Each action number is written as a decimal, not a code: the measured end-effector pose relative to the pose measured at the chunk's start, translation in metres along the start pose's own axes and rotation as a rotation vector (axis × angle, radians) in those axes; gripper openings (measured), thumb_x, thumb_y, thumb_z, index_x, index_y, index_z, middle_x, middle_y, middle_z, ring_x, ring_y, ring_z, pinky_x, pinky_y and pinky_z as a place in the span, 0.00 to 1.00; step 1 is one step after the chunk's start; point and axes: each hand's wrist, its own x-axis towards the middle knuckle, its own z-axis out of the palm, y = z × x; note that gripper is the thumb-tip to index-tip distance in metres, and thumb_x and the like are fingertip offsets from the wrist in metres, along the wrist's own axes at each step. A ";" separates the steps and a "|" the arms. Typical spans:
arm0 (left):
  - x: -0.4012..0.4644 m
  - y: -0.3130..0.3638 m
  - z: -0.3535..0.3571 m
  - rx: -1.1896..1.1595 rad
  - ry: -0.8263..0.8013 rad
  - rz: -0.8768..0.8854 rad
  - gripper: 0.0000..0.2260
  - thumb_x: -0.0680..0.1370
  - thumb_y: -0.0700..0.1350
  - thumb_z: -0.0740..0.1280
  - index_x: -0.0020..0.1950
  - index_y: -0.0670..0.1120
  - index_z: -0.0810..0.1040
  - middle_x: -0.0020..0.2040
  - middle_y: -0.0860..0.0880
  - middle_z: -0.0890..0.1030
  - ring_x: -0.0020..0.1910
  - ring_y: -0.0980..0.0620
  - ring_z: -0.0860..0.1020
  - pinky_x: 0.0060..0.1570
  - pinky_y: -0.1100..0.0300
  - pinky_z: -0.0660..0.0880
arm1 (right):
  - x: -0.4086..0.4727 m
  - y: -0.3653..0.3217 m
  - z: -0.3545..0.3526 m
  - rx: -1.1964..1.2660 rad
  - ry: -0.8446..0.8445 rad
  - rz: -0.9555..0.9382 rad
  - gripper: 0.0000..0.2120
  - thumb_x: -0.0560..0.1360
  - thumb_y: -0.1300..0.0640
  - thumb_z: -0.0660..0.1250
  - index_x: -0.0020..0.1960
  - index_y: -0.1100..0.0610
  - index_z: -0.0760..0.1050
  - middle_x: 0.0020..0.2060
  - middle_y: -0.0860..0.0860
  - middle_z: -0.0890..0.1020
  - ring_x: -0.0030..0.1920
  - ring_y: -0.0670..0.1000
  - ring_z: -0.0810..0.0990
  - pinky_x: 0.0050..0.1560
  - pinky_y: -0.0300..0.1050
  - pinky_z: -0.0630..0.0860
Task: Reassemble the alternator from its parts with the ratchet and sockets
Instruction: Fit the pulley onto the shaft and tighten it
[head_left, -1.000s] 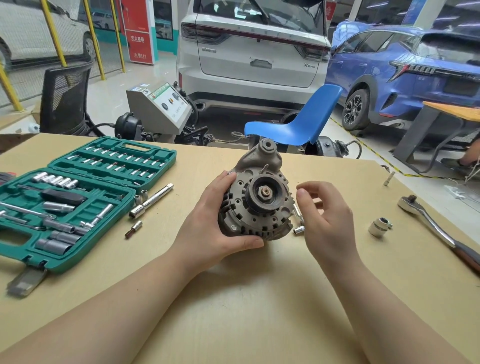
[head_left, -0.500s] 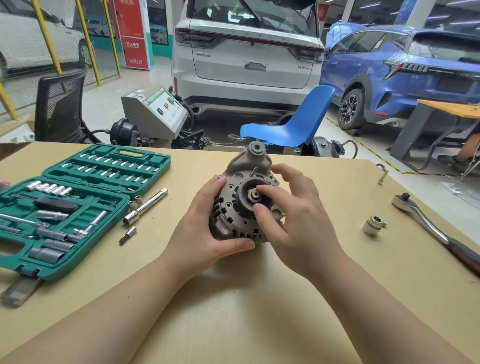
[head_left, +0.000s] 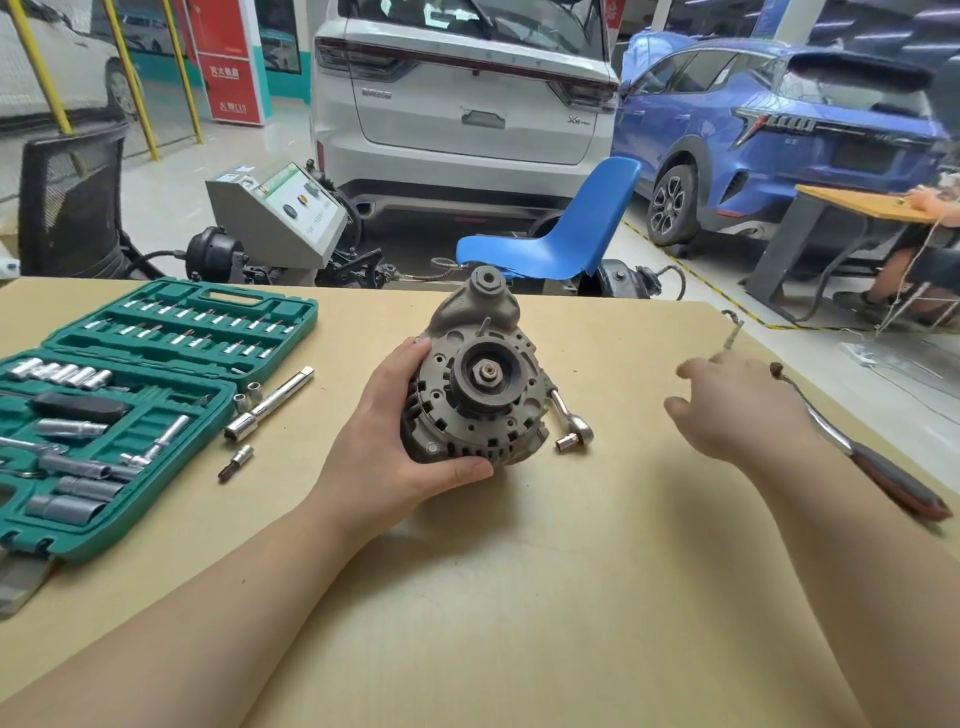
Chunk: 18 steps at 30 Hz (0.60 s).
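The grey alternator (head_left: 480, 384) stands on its edge in the middle of the table, pulley and shaft nut facing me. My left hand (head_left: 400, 441) grips its left side, thumb under the lower rim. My right hand (head_left: 737, 405) hovers blurred over the table to the right, fingers loosely spread, holding nothing. It covers the spot where a loose socket lay. A large ratchet (head_left: 857, 447) with a dark red handle lies just right of that hand. A small ratchet with a socket (head_left: 571, 426) lies against the alternator's right side.
An open green socket case (head_left: 156, 374) fills the table's left. An extension bar (head_left: 270, 402), small sockets and a bit (head_left: 236, 462) lie beside it. A bolt (head_left: 732, 332) rests near the far right edge. A blue chair (head_left: 561, 244) and parked cars stand beyond.
My right hand left the alternator's pulley nut and swung right toward the large ratchet. My left hand kept its grip on the alternator.
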 end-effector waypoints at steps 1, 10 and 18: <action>0.000 0.000 0.001 0.003 -0.001 0.003 0.54 0.60 0.69 0.84 0.80 0.73 0.60 0.82 0.66 0.64 0.79 0.61 0.68 0.77 0.52 0.71 | 0.006 0.010 0.008 -0.030 -0.102 0.019 0.20 0.80 0.45 0.59 0.68 0.51 0.75 0.63 0.53 0.77 0.62 0.59 0.76 0.58 0.54 0.77; 0.001 0.004 0.004 0.008 -0.007 -0.006 0.54 0.59 0.71 0.83 0.80 0.75 0.59 0.82 0.67 0.62 0.79 0.62 0.68 0.76 0.54 0.69 | 0.020 0.026 0.034 0.042 -0.126 0.095 0.12 0.77 0.60 0.61 0.59 0.58 0.75 0.54 0.54 0.69 0.45 0.58 0.76 0.42 0.49 0.75; 0.002 0.008 0.003 0.005 -0.020 -0.020 0.54 0.60 0.69 0.83 0.81 0.71 0.59 0.83 0.65 0.63 0.80 0.57 0.68 0.78 0.44 0.71 | -0.004 -0.008 0.015 0.435 0.180 -0.103 0.10 0.80 0.59 0.66 0.60 0.58 0.80 0.54 0.53 0.79 0.56 0.58 0.78 0.52 0.46 0.70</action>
